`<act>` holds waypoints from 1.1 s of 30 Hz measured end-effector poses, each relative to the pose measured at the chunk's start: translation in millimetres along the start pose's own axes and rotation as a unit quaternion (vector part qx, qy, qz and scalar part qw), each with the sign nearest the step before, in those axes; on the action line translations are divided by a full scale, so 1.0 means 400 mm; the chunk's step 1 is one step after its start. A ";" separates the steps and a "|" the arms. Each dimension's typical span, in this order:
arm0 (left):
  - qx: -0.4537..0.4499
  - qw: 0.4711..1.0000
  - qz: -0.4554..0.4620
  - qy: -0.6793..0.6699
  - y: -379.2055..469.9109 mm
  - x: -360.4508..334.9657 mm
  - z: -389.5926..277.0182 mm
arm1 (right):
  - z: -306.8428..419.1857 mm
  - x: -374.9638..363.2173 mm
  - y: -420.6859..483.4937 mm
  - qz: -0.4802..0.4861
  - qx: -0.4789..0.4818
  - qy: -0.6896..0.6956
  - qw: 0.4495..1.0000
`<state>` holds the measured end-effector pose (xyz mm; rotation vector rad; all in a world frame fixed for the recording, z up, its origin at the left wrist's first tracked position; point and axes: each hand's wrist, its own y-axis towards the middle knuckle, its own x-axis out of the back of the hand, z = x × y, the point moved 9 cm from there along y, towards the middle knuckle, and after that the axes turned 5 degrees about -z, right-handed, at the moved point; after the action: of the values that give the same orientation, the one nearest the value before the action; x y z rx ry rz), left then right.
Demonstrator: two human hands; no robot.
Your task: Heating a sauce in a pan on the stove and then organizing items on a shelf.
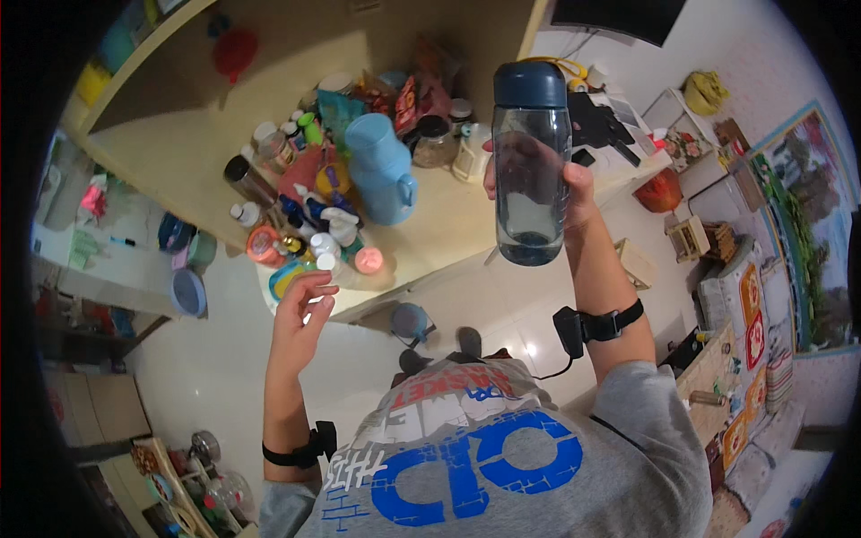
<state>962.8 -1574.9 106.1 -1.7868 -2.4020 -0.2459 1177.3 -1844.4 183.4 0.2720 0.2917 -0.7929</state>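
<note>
My right hand [577,191] is wrapped around a clear drinking bottle [530,175] with a dark blue lid, held upright. A yellow strap [568,65] shows behind the lid. My left hand [306,316] is raised, empty, its fingers curved and apart. It appears just in front of a white-capped bottle [328,262] at the counter's left corner; whether they touch is hard to tell. Close by stand a pink-capped container [368,260] and several pump and spray bottles [342,225]. A light blue thermos jug [382,171] stands on the cream counter [444,225] between my hands.
Behind the thermos are a dark-lidded glass jar [434,142], a white jug [471,155] and several food packets [405,106]. A red funnel [235,52] hangs on the back panel. A blue-topped bin or stool [409,321] is on the floor under the counter edge.
</note>
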 end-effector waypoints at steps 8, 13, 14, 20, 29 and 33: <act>-0.053 0.996 0.064 -0.019 0.088 -0.100 -0.067 | 0.099 -0.013 -0.060 0.097 0.073 0.117 0.986; -0.046 0.995 0.080 -0.023 0.107 -0.099 -0.079 | 0.079 -0.007 -0.072 0.074 0.054 0.072 0.993; -0.046 0.996 0.074 -0.021 0.119 -0.095 -0.089 | 0.070 -0.007 -0.074 0.070 0.046 0.072 0.994; -0.191 0.966 0.175 -0.018 0.189 -0.173 -0.329 | -0.009 -0.065 -0.087 0.122 -0.015 -0.090 0.988; -0.336 0.908 0.219 0.124 0.192 -0.262 -0.453 | -0.055 -0.193 -0.061 0.175 0.065 -0.272 0.944; -0.351 0.902 0.234 0.092 0.198 -0.269 -0.448 | -0.071 -0.211 -0.054 0.191 0.052 -0.268 0.943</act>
<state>1071.8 -1691.2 262.7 -2.4034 -1.7754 -1.2747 1101.1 -1793.7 184.4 0.1924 -0.3124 -0.4712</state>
